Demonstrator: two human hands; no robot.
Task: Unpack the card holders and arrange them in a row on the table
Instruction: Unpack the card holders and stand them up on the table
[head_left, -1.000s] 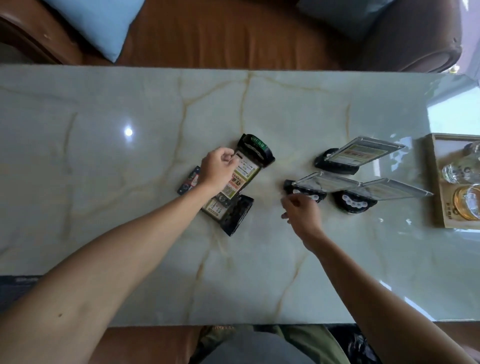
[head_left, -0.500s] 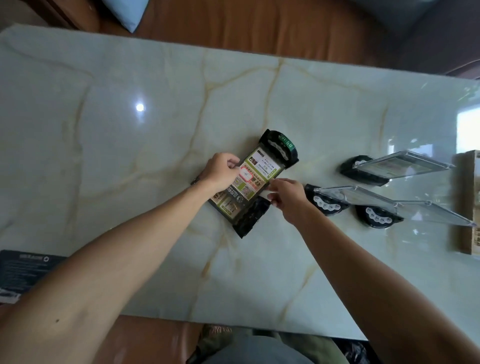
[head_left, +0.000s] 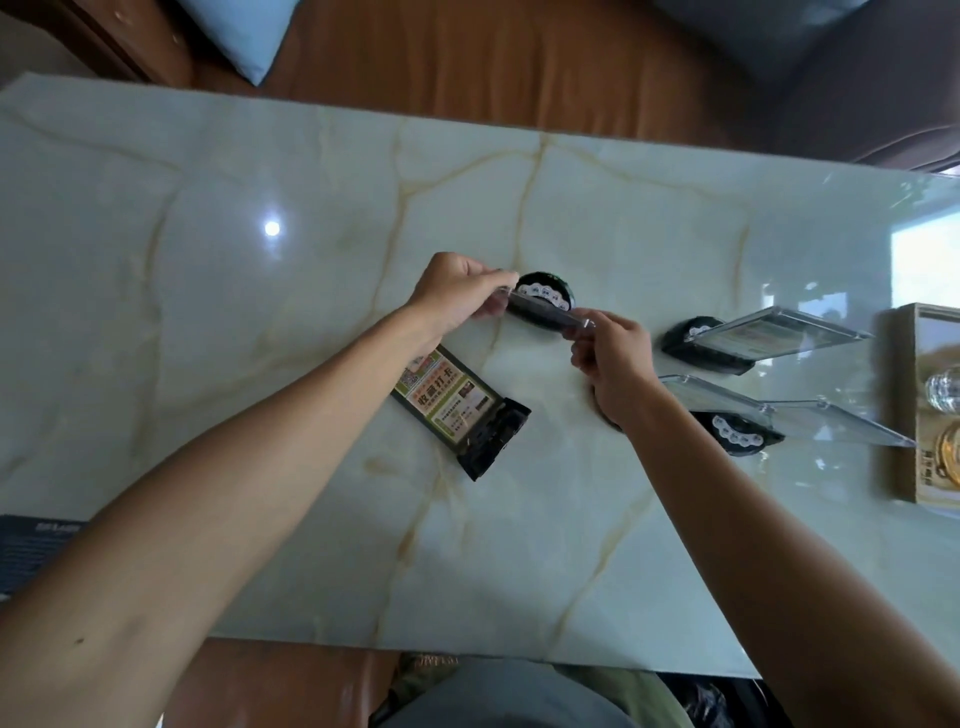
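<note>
- Pack (head_left: 457, 408): lies flat on the bench (head_left: 208, 312), just beside the left forearm; its long axis runs diagonally, from near right to far left. Printed card faces up, the black end nearest. Judged light, with a slick wrapper.
- Set-out holders (head_left: 737, 434), (head_left: 727, 345): stand at the right, black bases on the bench, clear panels slanting up and away to the right.
- Right hand (head_left: 615, 353): fingers closed in a pinch on the right end of the held card holder (head_left: 545, 306).
- Left hand (head_left: 454, 299): fingers pinch the holder's left end likewise.
- Held holder: farthest of the items, above the bench; its clear panel runs left to right, the round black base behind it, facing away. Judged stiff, light and scratch-prone; the panel's edges or the base offer the safest hold.
</note>
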